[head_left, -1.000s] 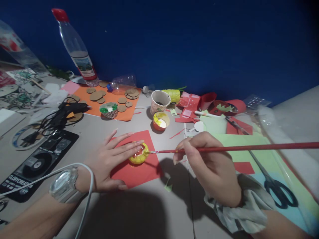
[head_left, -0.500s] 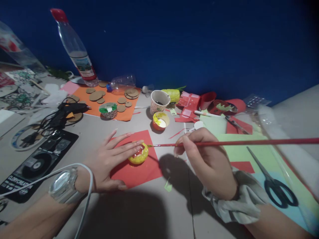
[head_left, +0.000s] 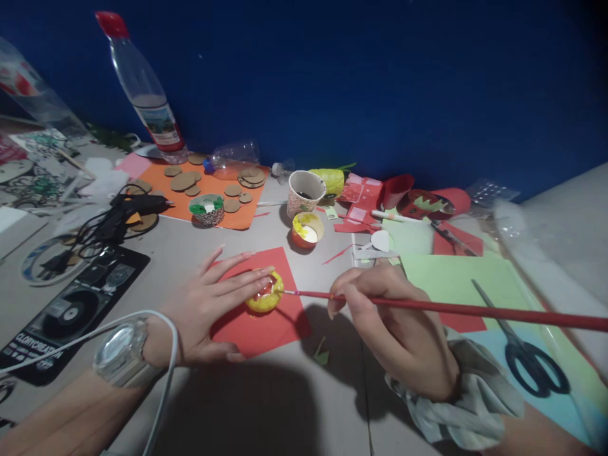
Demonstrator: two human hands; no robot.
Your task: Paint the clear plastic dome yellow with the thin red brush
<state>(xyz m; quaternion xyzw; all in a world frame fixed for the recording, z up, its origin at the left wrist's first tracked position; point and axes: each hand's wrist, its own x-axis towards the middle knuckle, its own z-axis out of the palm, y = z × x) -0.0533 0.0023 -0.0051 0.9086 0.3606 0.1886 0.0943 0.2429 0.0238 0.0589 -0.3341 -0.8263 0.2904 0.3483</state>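
My right hand (head_left: 387, 316) is closed around a thin red-handled paintbrush (head_left: 437, 306), whose tip touches the right side of a small round piece with a yellow-painted rim (head_left: 264, 305). Red shows in the middle of that piece. My left hand (head_left: 221, 301) lies flat with its fingers stretched out, the fingertips resting on the piece's top and upper left. Both the piece and the hand are over a red sheet of paper (head_left: 285, 329). Farther back stands a cut-down paper cup with yellow and white paint (head_left: 308, 230), just in front of a patterned paper cup of dark liquid (head_left: 304, 193).
At left are a hot glue gun (head_left: 142, 202) with its cord, a black box (head_left: 71, 316) and an upright bottle (head_left: 152, 107). Cardboard discs (head_left: 183, 182) lie on orange paper (head_left: 240, 220). Black-handled scissors (head_left: 532, 364) rest on coloured sheets at right.
The brush tip lifted slightly up the rim and has come back down onto its right side. The handle's far end rose, then dropped lower. My left hand stays still.
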